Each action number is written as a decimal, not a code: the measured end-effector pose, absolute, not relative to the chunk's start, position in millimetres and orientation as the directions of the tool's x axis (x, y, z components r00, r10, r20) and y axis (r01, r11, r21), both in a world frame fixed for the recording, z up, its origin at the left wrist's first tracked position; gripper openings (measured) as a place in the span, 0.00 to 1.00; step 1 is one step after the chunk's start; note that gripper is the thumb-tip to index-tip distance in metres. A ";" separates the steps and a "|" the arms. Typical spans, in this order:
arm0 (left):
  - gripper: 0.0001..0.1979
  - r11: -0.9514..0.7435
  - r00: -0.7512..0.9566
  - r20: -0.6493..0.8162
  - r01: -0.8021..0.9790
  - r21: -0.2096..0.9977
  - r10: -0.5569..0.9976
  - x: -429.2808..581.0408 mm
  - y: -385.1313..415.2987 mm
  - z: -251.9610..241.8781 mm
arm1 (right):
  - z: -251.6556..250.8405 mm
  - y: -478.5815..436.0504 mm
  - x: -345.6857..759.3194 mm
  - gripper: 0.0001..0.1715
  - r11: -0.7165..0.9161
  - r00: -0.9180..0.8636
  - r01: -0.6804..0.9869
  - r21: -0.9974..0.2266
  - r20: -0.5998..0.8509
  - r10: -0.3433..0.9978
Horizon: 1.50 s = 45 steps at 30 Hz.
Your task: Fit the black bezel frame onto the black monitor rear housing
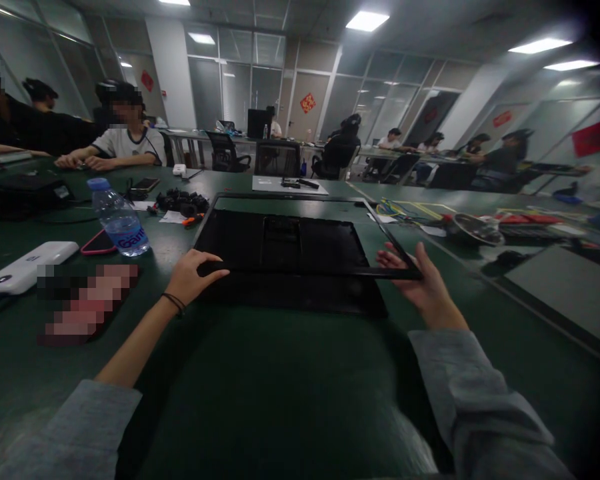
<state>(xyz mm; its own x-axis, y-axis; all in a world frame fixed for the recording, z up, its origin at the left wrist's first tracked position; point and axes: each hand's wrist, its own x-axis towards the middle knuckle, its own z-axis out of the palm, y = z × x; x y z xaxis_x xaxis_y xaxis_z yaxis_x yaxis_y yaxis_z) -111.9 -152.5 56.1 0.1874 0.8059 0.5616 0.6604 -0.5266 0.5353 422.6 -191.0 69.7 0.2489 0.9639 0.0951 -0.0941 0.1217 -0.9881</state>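
Observation:
A thin black rectangular frame (300, 198) is lifted slightly above a black monitor back panel (285, 243) that lies flat on the green table (280, 387). My left hand (193, 277) grips the frame's near left corner with fingers curled over its edge. My right hand (423, 283) holds the near right corner, thumb on top and fingers underneath. Both forearms wear grey sleeves pushed back.
A water bottle (119, 220), a pink-edged phone (99, 243) and a white power bank (27, 267) lie at left. Black small parts (180, 201) sit behind them. Cables and a round dish (475, 228) are at right. Other people sit at tables beyond.

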 end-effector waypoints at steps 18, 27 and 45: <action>0.20 -0.326 0.268 0.186 0.819 0.473 0.945 -122.4 -150.2 48.1 | -4.4 -156.1 414.1 0.20 -0.017 0.424 0.735 -0.677 0.441 0.791; 0.25 -0.219 0.034 0.417 0.888 0.405 0.908 -134.8 -138.7 41.7 | -12.7 -158.1 416.0 0.26 -0.101 0.491 0.674 -0.732 0.341 0.802; 0.26 -0.048 -0.058 0.337 0.953 0.298 0.940 -144.0 -137.9 46.8 | 16.7 -166.7 391.1 0.27 0.012 0.424 0.776 -0.631 0.535 0.731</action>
